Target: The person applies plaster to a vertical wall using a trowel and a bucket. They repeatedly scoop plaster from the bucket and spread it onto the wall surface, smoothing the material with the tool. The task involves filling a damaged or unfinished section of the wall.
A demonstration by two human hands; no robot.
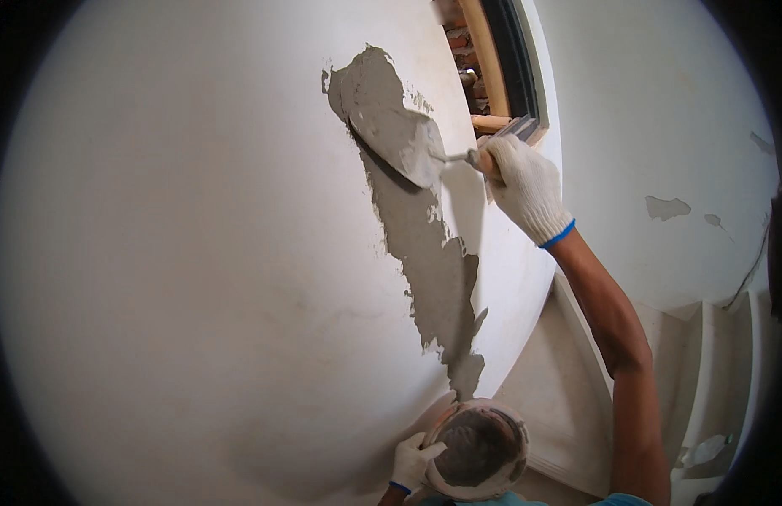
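My right hand (526,187), in a white knit glove with a blue cuff, is closed round the handle of a trowel (399,139). The trowel's wide blade, smeared with grey, lies against the upper part of a wet grey plaster patch (429,261) on the white wall (197,253). One blade edge casts a dark shadow on the patch. Low in the picture my left hand (415,464), gloved the same way, grips the rim of a round bowl (517,426), thumb over the edge. Dark grey plaster (474,447) sits inside the bowl.
Right of the patch the wall ends at a corner. Above my right hand is an opening with a wooden frame (488,55) and bricks (460,51) behind it. Pale stair steps (699,379) lie at the lower right. Another wall (652,110) there has grey bare spots.
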